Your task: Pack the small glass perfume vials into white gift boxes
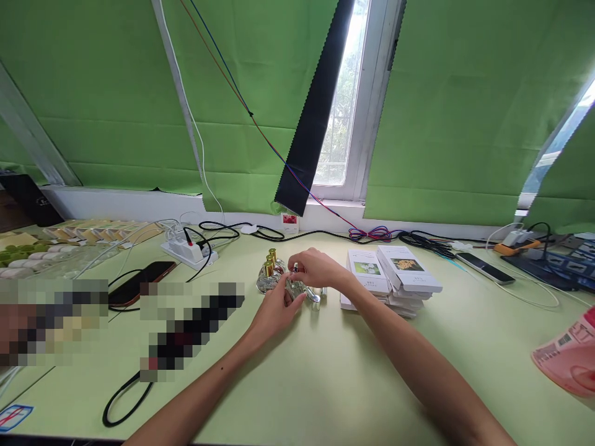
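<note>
Small glass bottles with gold caps (268, 269) stand in a cluster just beyond my left hand (275, 308). That hand is closed around the lower part of a clear glass bottle (295, 287), which its fingers partly hide. From above, my right hand (320, 270) pinches the top of the same bottle; what its fingertips cover is hard to make out. Beside the hands, on the right, lies a small silver-and-clear piece (315, 301), close to my left thumb.
Stacked white boxes (403, 272) with plant pictures stand to the right. A phone (483, 267), a pink package (569, 356) and a power strip (188, 253) lie farther out. On the left are a dark phone (146, 282) and a black cord loop (121, 412). Cables run along the back wall.
</note>
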`<move>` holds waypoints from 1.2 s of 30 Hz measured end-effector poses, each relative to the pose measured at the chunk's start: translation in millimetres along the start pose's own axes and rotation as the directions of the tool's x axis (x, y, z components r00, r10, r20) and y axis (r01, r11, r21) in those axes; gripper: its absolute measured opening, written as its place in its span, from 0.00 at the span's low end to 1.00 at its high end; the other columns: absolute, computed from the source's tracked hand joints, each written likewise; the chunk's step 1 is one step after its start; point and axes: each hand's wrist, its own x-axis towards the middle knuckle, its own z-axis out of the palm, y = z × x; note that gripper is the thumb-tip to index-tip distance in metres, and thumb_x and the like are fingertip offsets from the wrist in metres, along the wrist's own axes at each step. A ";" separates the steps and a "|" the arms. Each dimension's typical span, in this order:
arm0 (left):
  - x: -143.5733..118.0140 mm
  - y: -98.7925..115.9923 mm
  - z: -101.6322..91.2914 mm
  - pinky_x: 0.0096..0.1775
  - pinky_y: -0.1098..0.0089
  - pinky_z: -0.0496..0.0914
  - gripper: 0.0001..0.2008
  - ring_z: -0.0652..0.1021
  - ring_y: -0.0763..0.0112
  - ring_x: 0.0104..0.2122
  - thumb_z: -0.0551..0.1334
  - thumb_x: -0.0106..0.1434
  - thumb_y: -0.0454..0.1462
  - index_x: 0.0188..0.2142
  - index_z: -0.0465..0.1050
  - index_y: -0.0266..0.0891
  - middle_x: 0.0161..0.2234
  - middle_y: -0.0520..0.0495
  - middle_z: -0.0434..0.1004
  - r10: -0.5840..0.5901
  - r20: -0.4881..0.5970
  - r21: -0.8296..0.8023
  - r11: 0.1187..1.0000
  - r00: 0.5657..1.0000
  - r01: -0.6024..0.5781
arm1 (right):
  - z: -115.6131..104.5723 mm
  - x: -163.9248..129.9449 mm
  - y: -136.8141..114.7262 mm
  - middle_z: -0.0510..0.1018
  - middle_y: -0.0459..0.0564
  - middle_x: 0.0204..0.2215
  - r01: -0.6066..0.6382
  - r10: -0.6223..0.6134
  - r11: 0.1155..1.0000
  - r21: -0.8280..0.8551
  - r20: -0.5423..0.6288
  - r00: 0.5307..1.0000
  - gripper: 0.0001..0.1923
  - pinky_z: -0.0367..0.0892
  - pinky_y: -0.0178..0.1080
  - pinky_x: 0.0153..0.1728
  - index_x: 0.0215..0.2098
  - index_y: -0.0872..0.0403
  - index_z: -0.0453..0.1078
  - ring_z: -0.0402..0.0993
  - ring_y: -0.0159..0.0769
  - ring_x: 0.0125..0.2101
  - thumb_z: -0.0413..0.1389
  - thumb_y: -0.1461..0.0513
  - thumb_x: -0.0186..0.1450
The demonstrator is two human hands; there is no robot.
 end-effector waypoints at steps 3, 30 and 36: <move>0.0 0.3 -0.6 0.28 0.69 0.61 0.26 0.72 0.66 0.23 0.57 0.66 0.51 0.58 0.61 0.42 0.21 0.59 0.68 0.003 0.004 0.003 1.000 1.000 -0.003 | 1.2 0.5 -1.5 0.80 0.47 0.31 -0.020 0.020 1.000 -0.022 -0.012 1.000 0.07 0.50 0.35 0.27 0.40 0.52 0.78 0.69 0.32 0.29 0.59 0.61 0.65; -0.1 1.2 -0.1 0.27 0.68 0.61 0.30 0.73 0.64 0.24 0.58 0.65 0.53 0.60 0.62 0.39 0.22 0.56 0.69 -0.003 -0.017 -0.006 1.000 1.000 0.003 | 0.3 -0.8 -0.9 0.81 0.46 0.35 -0.026 0.027 0.999 -0.045 0.033 0.999 0.08 0.51 0.35 0.27 0.42 0.49 0.77 0.71 0.34 0.32 0.59 0.61 0.65; 0.1 0.6 -0.3 0.27 0.68 0.61 0.28 0.72 0.65 0.23 0.58 0.65 0.52 0.60 0.63 0.40 0.21 0.57 0.69 0.014 -0.020 0.007 1.000 1.000 -0.014 | 2.5 0.3 -2.5 0.81 0.47 0.35 -0.040 0.041 0.997 -0.059 0.021 0.999 0.07 0.51 0.35 0.26 0.40 0.51 0.77 0.71 0.33 0.32 0.59 0.62 0.65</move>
